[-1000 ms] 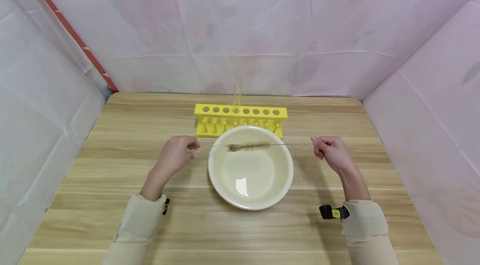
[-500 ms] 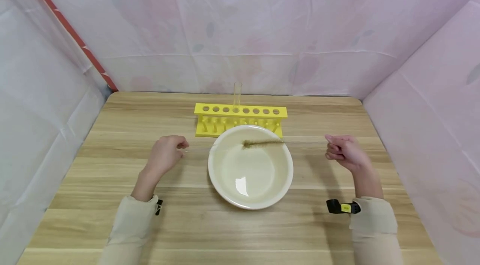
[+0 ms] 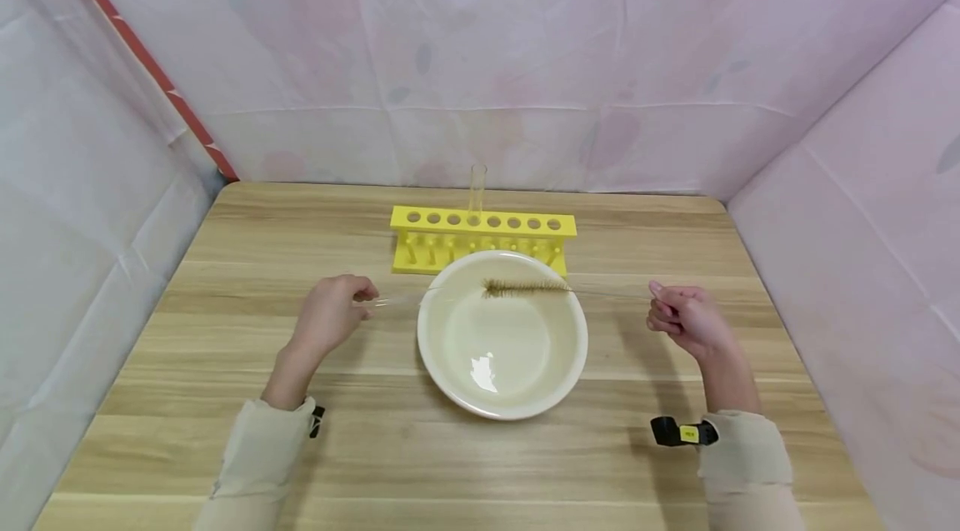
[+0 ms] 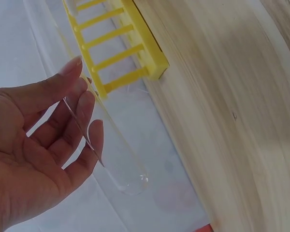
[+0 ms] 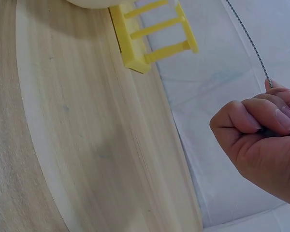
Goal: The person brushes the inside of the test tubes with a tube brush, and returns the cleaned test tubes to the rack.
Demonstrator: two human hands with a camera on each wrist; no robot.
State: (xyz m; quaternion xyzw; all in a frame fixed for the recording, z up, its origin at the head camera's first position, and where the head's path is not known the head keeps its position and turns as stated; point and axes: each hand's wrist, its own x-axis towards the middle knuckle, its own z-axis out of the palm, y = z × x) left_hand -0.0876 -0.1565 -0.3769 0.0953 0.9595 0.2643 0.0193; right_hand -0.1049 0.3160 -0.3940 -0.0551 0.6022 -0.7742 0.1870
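My left hand (image 3: 330,316) pinches a clear glass test tube (image 4: 117,157) between thumb and fingers, its rounded closed end showing in the left wrist view. In the head view the tube lies nearly level, its other end reaching over the left rim of a cream basin (image 3: 501,410). With curled fingers my right hand (image 3: 693,318) grips the twisted-wire handle (image 5: 251,41) of a test tube brush. The brown bristles (image 3: 525,288) hang over the back part of the basin, to the right of the tube.
A yellow test tube rack (image 3: 483,220) stands behind the basin, partly hidden by it. One upright test tube (image 3: 477,191) is in the rack. The wooden table (image 3: 510,473) is bounded by pale cloth walls (image 3: 487,56) at the back and sides.
Both hands have moved apart, the left hand leftward with the tube and the right hand rightward with the brush. The bristles have shifted right over the basin.
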